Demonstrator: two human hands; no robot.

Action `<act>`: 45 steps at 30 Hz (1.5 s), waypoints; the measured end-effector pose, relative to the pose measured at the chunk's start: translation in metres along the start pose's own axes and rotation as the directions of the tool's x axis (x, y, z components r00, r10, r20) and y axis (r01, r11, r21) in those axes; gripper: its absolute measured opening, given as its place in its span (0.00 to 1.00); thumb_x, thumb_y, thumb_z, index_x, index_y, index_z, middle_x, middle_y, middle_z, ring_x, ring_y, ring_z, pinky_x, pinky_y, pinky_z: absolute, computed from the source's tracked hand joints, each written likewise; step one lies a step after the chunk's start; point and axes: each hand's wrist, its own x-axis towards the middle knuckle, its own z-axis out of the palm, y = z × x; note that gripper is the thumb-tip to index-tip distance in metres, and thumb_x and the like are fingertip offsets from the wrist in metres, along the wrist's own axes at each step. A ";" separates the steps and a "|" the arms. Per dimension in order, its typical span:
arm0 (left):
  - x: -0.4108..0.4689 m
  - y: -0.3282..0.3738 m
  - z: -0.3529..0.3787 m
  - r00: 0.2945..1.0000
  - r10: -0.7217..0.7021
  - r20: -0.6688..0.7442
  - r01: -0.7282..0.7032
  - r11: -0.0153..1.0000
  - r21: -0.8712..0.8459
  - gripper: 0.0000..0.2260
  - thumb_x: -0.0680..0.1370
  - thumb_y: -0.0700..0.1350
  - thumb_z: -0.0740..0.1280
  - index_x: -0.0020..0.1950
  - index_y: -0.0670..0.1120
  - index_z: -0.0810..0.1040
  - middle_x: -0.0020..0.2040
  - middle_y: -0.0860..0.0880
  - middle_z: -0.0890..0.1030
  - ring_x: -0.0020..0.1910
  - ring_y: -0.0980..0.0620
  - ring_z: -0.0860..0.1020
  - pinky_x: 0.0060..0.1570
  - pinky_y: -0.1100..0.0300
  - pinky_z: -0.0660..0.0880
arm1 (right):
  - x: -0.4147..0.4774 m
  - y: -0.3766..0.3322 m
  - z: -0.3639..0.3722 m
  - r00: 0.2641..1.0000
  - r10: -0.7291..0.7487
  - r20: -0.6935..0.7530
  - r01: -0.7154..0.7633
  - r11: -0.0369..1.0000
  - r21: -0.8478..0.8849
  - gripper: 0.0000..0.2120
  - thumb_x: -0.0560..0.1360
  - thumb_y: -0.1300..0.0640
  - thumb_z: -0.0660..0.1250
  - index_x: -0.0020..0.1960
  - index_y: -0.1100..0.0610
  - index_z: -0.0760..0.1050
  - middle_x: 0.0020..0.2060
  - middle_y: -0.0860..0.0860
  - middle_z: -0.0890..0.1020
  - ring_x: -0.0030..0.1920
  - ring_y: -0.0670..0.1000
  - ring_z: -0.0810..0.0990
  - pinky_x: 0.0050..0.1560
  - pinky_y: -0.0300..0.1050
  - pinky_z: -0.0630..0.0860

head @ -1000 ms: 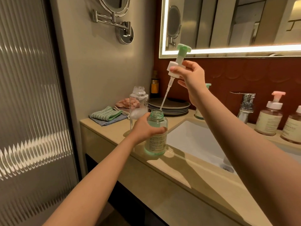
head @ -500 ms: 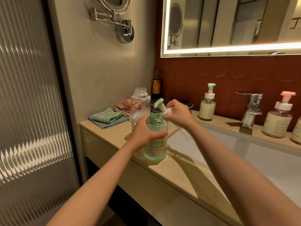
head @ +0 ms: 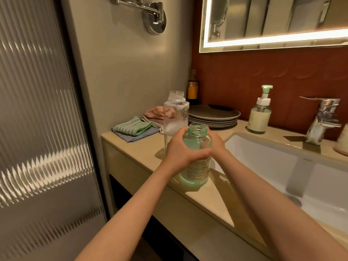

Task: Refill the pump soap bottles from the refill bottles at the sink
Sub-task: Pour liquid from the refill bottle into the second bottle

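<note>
A green-tinted soap bottle [head: 199, 167] stands on the counter's front strip [head: 143, 147] with its neck open and no pump on it. My left hand [head: 181, 151] is wrapped around its shoulder. My right hand [head: 217, 143] is close behind the bottle on its right side, mostly hidden by it; the green pump head is out of sight. Just behind stands a tall clear bottle [head: 176, 113], uncapped, with a little white content. A capped bottle with a green pump [head: 260, 113] stands by the back wall.
The white sink [head: 278, 159] lies to the right, with a chrome tap [head: 323, 117] behind it. Stacked grey plates [head: 214, 115], folded cloths [head: 135, 127] and a dark bottle [head: 193, 89] fill the back left corner. Part of another bottle [head: 341, 142] shows at the right edge.
My right hand came down from high above with the green pump and its tube, and now sits behind the bottle with the pump hidden. My left hand kept its hold.
</note>
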 end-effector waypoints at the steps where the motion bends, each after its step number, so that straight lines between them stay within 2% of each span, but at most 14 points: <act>1: 0.000 0.000 0.000 1.000 -0.004 -0.003 0.004 1.000 -0.001 0.33 0.66 0.44 0.77 0.67 0.48 0.66 0.47 0.63 0.68 0.53 0.60 0.69 0.42 0.76 0.65 | 0.001 -0.001 0.000 1.000 -0.012 0.006 0.012 1.000 0.001 0.11 0.74 0.52 0.61 0.55 0.53 0.68 0.51 0.53 0.78 0.48 0.55 0.77 0.49 0.50 0.75; 5: 0.001 0.000 -0.003 1.000 -0.022 -0.012 0.023 1.000 0.013 0.33 0.65 0.46 0.78 0.66 0.47 0.67 0.52 0.57 0.71 0.55 0.57 0.71 0.51 0.65 0.68 | -0.005 -0.010 -0.012 0.998 -0.062 0.021 0.062 0.998 0.005 0.14 0.74 0.53 0.64 0.58 0.55 0.67 0.53 0.54 0.78 0.53 0.57 0.77 0.50 0.49 0.73; 7: 0.001 0.000 -0.004 0.999 -0.033 -0.018 0.033 0.999 0.004 0.33 0.66 0.45 0.77 0.67 0.47 0.66 0.52 0.58 0.70 0.55 0.57 0.70 0.52 0.64 0.67 | -0.008 -0.015 -0.022 0.995 -0.096 0.021 0.096 0.995 0.018 0.15 0.75 0.53 0.64 0.60 0.56 0.67 0.55 0.55 0.78 0.55 0.57 0.76 0.52 0.50 0.72; 11: 0.000 -0.002 -0.010 0.997 -0.054 -0.050 0.055 0.998 0.020 0.35 0.61 0.51 0.78 0.65 0.47 0.69 0.56 0.55 0.74 0.57 0.55 0.73 0.53 0.60 0.71 | -0.011 -0.030 -0.043 0.987 -0.160 0.018 0.150 0.955 0.255 0.17 0.74 0.60 0.67 0.62 0.56 0.71 0.59 0.54 0.77 0.58 0.53 0.75 0.53 0.44 0.71; 14: -0.001 -0.001 -0.012 0.996 -0.067 -0.063 0.070 0.997 0.036 0.34 0.62 0.50 0.78 0.65 0.47 0.70 0.59 0.51 0.76 0.57 0.53 0.74 0.54 0.58 0.73 | -0.014 -0.050 -0.059 0.987 -0.160 0.024 0.123 0.838 0.532 0.20 0.72 0.71 0.60 0.62 0.59 0.71 0.57 0.55 0.77 0.58 0.52 0.75 0.51 0.43 0.73; 17: -0.001 -0.001 -0.013 0.995 -0.077 -0.066 0.080 0.996 0.050 0.32 0.63 0.49 0.78 0.64 0.48 0.70 0.59 0.51 0.76 0.57 0.52 0.74 0.54 0.57 0.73 | -0.022 -0.071 -0.070 0.981 -0.185 0.063 0.073 0.648 0.758 0.19 0.71 0.70 0.62 0.61 0.60 0.72 0.53 0.56 0.78 0.51 0.51 0.75 0.46 0.41 0.72; 19: -0.004 0.001 -0.014 0.994 -0.086 -0.068 0.090 0.994 0.060 0.34 0.60 0.53 0.77 0.63 0.48 0.70 0.58 0.51 0.76 0.57 0.52 0.75 0.55 0.55 0.74 | -0.027 -0.080 -0.073 0.951 -0.296 0.093 0.107 0.595 0.797 0.13 0.71 0.70 0.64 0.52 0.58 0.75 0.43 0.52 0.79 0.42 0.47 0.77 0.42 0.36 0.73; 21: -0.006 0.003 -0.014 0.993 -0.092 -0.070 0.097 0.993 0.072 0.34 0.57 0.56 0.74 0.61 0.50 0.70 0.58 0.52 0.76 0.57 0.52 0.74 0.56 0.54 0.73 | -0.029 -0.085 -0.071 0.927 -0.361 0.099 0.142 0.585 0.798 0.11 0.70 0.69 0.67 0.45 0.55 0.77 0.37 0.48 0.80 0.36 0.43 0.78 0.37 0.32 0.74; 25: -0.009 0.006 -0.016 0.992 -0.099 -0.075 0.106 0.990 0.093 0.40 0.56 0.58 0.74 0.66 0.48 0.69 0.61 0.50 0.75 0.59 0.51 0.74 0.57 0.52 0.74 | -0.028 -0.085 -0.067 0.966 -0.224 0.130 0.040 0.624 0.780 0.06 0.67 0.61 0.75 0.41 0.56 0.79 0.33 0.49 0.81 0.29 0.42 0.79 0.28 0.32 0.73; 30: -0.011 0.007 -0.019 0.993 -0.108 -0.056 0.112 0.991 0.067 0.38 0.65 0.48 0.78 0.70 0.46 0.64 0.57 0.55 0.69 0.57 0.57 0.69 0.54 0.62 0.67 | -0.029 -0.081 -0.085 0.990 -0.139 -0.025 0.111 0.650 0.752 0.13 0.59 0.53 0.80 0.39 0.53 0.80 0.40 0.52 0.84 0.44 0.52 0.82 0.48 0.48 0.78; 34: -0.012 0.010 -0.019 0.992 -0.114 -0.051 0.117 0.992 0.047 0.36 0.66 0.46 0.77 0.70 0.45 0.64 0.63 0.50 0.72 0.54 0.56 0.69 0.51 0.62 0.67 | -0.038 -0.079 -0.127 0.979 -0.160 -0.124 0.197 0.626 0.754 0.14 0.62 0.55 0.78 0.44 0.51 0.77 0.47 0.50 0.83 0.47 0.49 0.82 0.48 0.43 0.80; 39: -0.015 0.012 -0.017 0.993 -0.106 -0.060 0.108 0.993 0.037 0.37 0.68 0.44 0.76 0.72 0.43 0.62 0.63 0.49 0.72 0.55 0.58 0.67 0.51 0.63 0.66 | -0.060 -0.064 -0.152 0.964 -0.194 -0.181 0.265 0.762 0.592 0.22 0.63 0.53 0.77 0.54 0.53 0.74 0.50 0.49 0.81 0.49 0.49 0.80 0.51 0.43 0.78; 43: -0.015 0.014 -0.013 0.991 -0.101 -0.083 0.103 0.994 0.024 0.36 0.68 0.44 0.76 0.71 0.43 0.63 0.54 0.54 0.69 0.53 0.56 0.69 0.50 0.62 0.67 | -0.077 -0.048 -0.150 0.958 -0.257 -0.127 0.286 0.885 0.368 0.22 0.63 0.53 0.77 0.53 0.53 0.72 0.44 0.46 0.77 0.42 0.43 0.76 0.39 0.33 0.71; 45: -0.015 0.013 -0.012 0.991 -0.100 -0.092 0.102 0.995 0.021 0.35 0.67 0.45 0.76 0.70 0.44 0.64 0.56 0.53 0.71 0.53 0.55 0.71 0.49 0.61 0.68 | -0.080 -0.040 -0.143 0.958 -0.257 -0.125 0.283 0.912 0.298 0.24 0.62 0.54 0.78 0.54 0.53 0.73 0.44 0.47 0.78 0.43 0.45 0.76 0.40 0.34 0.71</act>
